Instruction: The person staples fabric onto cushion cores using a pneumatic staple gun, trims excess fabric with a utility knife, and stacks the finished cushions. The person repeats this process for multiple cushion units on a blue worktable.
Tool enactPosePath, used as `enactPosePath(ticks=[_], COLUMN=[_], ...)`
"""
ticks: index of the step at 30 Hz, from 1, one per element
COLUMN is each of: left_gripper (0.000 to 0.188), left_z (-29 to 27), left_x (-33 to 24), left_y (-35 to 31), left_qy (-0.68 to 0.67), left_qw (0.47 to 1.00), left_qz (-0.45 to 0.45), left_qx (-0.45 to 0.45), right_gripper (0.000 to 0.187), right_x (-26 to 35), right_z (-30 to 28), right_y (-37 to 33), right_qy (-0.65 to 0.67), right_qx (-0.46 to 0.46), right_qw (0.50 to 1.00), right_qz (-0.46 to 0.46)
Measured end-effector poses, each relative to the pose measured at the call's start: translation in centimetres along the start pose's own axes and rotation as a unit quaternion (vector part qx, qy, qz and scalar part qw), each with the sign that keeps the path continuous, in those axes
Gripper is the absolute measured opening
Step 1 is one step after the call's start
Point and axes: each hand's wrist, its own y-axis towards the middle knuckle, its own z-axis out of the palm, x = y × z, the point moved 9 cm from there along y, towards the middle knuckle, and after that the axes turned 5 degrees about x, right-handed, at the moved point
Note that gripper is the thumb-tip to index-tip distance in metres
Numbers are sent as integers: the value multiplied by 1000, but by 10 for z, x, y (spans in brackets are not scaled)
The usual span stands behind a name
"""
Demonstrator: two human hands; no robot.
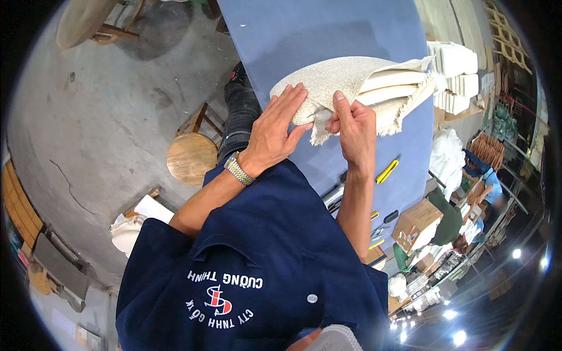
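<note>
A cushion cover of beige woven fabric [328,77] lies on the blue table [386,23], wrapped around a cream-coloured padded insert [389,83]. The insert shows at the cover's open right end, where the fabric edges are frayed. My left hand [270,133] rests on the cover's near left corner with its fingers stretched out flat. Closed in a pinch, my right hand [355,130] grips the fabric at the near edge, thumb on top. Part of what its fingers hold is hidden behind the hand.
A yellow utility knife [388,169] lies right of my right forearm, with a black-handled tool [390,217] nearer me. White padded pieces [456,76] are stacked beyond the table's right edge. A round wooden stool [191,158] stands left; a cardboard box [417,224] and another person [490,190] are at right.
</note>
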Motion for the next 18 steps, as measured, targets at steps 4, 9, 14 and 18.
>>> enactPosePath(ticks=[4,9,14,18], left_gripper=[65,64,62,52], left_z=[-2,-4,-7,-12], left_x=[-2,0,-4,-8], left_y=[-8,0,8,14], left_qy=[-31,-16,-24,-37], left_qw=[999,1000,1000,999], left_qz=[-25,-16,-10,-18], left_qx=[-3,-8,-10,1], right_gripper=[51,51,49,47], right_x=[13,17,9,6], right_z=[10,6,-1,-2], right_y=[-11,-12,-14,-12], right_qy=[-80,-164,-101,-96], right_qx=[-6,-22,-31,-33], right_qw=[997,986,994,995], right_qz=[7,-27,-28,-25])
